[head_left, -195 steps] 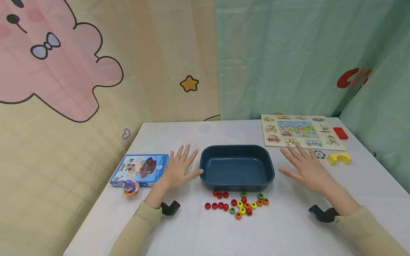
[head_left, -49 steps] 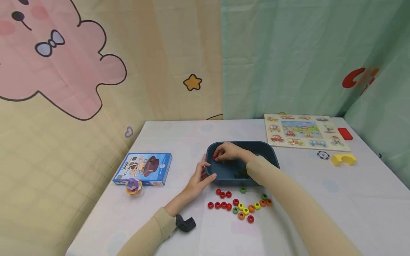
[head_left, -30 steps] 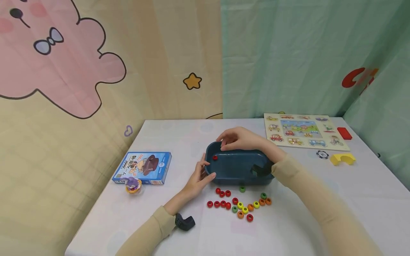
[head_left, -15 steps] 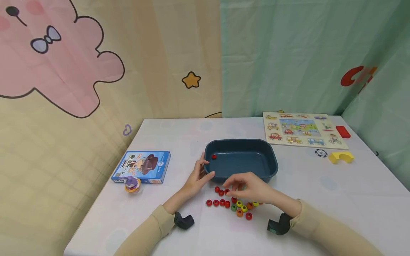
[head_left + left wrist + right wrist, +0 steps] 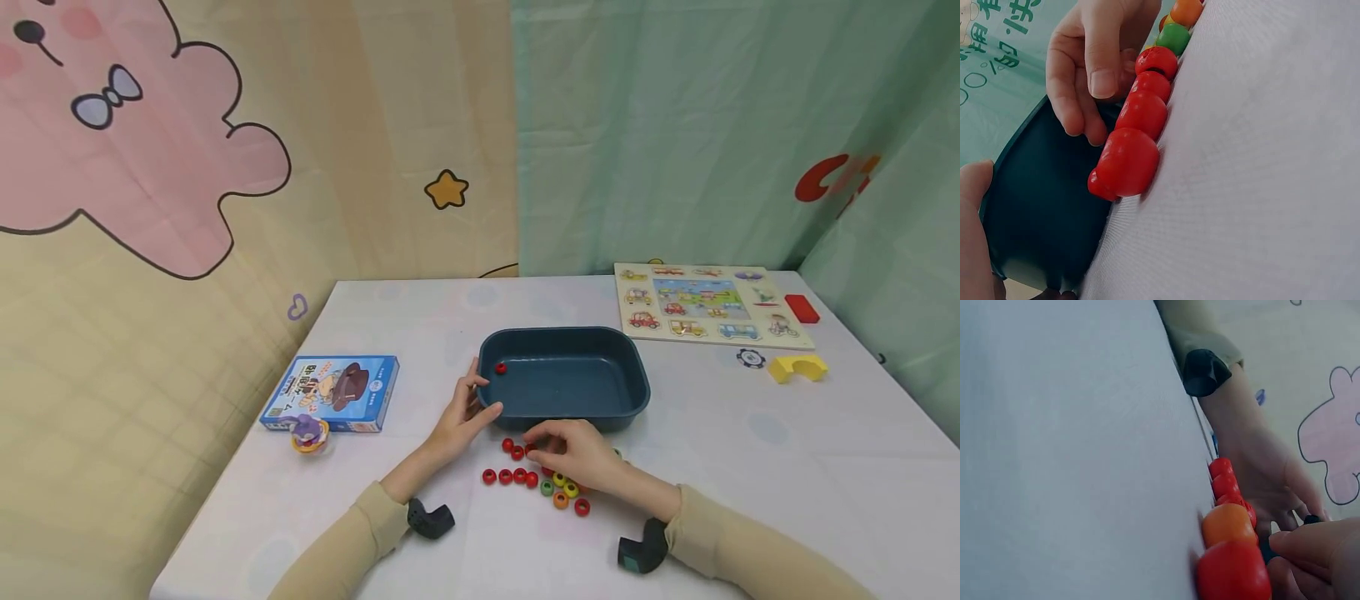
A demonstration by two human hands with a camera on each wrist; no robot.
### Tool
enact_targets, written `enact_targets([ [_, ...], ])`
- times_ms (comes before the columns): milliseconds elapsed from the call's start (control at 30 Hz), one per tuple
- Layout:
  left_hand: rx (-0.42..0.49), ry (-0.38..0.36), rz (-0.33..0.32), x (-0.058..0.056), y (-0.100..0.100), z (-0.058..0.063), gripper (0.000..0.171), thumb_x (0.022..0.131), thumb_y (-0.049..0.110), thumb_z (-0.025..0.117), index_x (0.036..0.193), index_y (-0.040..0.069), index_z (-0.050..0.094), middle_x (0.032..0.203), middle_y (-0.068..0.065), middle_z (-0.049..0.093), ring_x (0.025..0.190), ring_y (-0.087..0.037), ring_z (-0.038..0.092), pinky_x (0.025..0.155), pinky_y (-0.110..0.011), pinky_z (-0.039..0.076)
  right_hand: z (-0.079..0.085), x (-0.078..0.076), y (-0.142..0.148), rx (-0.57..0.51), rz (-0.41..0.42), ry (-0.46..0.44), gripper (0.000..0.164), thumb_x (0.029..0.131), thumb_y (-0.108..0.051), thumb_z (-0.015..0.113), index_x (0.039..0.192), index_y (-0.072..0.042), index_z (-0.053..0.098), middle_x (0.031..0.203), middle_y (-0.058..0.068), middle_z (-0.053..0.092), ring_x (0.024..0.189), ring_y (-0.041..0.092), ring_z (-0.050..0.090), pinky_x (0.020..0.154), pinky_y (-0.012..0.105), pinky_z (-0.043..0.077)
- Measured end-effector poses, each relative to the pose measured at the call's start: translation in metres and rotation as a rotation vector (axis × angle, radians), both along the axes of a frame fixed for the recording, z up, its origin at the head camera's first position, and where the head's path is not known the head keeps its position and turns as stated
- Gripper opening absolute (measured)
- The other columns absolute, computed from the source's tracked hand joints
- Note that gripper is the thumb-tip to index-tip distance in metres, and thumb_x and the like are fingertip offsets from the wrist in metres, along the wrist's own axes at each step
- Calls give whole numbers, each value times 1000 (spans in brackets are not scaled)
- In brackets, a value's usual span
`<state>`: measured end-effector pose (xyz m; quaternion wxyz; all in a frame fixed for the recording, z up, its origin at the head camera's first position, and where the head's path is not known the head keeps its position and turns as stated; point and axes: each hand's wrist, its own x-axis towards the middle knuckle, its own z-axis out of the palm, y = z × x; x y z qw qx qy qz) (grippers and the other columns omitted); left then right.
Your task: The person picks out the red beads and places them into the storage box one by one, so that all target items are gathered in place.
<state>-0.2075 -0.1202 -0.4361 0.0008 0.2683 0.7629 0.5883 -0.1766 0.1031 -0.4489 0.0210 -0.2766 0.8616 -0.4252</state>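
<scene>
In the head view, a dark blue tray (image 5: 562,375) stands mid-table with one red bead (image 5: 501,368) inside, near its left wall. My left hand (image 5: 457,421) holds the tray's left front corner, thumb on the front wall and fingers along the side. Just in front of the tray, my right hand (image 5: 577,454) has thumb and index finger around a red bead (image 5: 529,449); contact is partly hidden. Several red beads (image 5: 1129,162) lie in a row close to the left wrist camera. Orange (image 5: 1230,525), green (image 5: 547,487) and yellow beads (image 5: 572,490) lie under and beside the right hand.
On the left are a blue game box (image 5: 333,392) and a small purple figure (image 5: 307,432). Back right holds a wooden picture puzzle board (image 5: 712,307), a red block (image 5: 802,309), a yellow arch block (image 5: 798,368) and a round black-and-white chip (image 5: 751,358). Curtains hang behind the table.
My right hand let a red bead go in the tray, rose out of it and came down to the beads in front. The left hand moved from the open table to the tray's corner and stays there.
</scene>
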Motion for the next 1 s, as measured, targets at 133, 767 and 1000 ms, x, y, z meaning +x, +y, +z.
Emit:
enact_targets([
  [133,3,-5,-7,1,0,1,39,90,10,51,119,-3,29,148,-14,1,129,-38,19,99,-44,27,-4,-1,-1,30,-23,54,23,77,-26,70,99,-19,67,71,-17,56,56,3,48,50,20,44],
  [767,-13,-5,3,1,0,1,40,90,10,52,118,-6,28,147,-17,1,128,-39,19,99,-45,27,-4,2,-7,109,-108,134,21,75,-25,71,95,-20,68,58,-17,48,48,1,42,44,19,38],
  [1000,-5,4,0,0,0,0,41,90,9,52,119,-8,28,147,-18,2,128,-40,21,99,-46,27,-3,3,-7,99,-97,144,21,74,-25,72,94,-18,69,58,-17,48,48,1,42,44,19,38],
])
